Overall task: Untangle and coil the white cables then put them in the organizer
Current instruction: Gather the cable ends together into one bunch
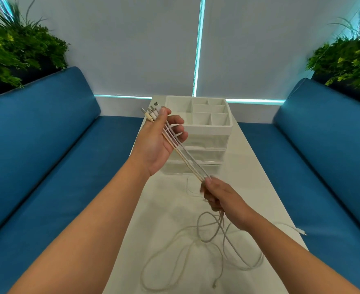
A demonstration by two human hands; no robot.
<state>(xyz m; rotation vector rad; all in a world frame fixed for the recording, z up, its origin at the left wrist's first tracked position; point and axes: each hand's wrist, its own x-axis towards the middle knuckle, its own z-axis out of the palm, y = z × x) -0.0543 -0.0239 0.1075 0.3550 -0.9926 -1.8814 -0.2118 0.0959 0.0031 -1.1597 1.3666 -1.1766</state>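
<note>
White cables (pixel 183 151) are stretching taut between the two hands in the head view, above a long white table (pixel 259 166). The left hand (pixel 157 141) is holding them near their connector ends (pixel 151 113), palm up, with the thumb pressing the strands against the curled fingers; the plugs are sticking out past the thumb, side by side. The right hand (pixel 219 196) is gripping the same bundle lower down, fingers closed round it. Below that hand the cables are hanging down and lying in loose, overlapping loops (pixel 206 247) on the near part of the table, one end trailing toward the right edge. A white organizer (pixel 227 128) with open compartments on top and clear drawers below is standing at the far end of the table, just behind the left hand. Blue sofas (pixel 47 145) are flanking the table.
</note>
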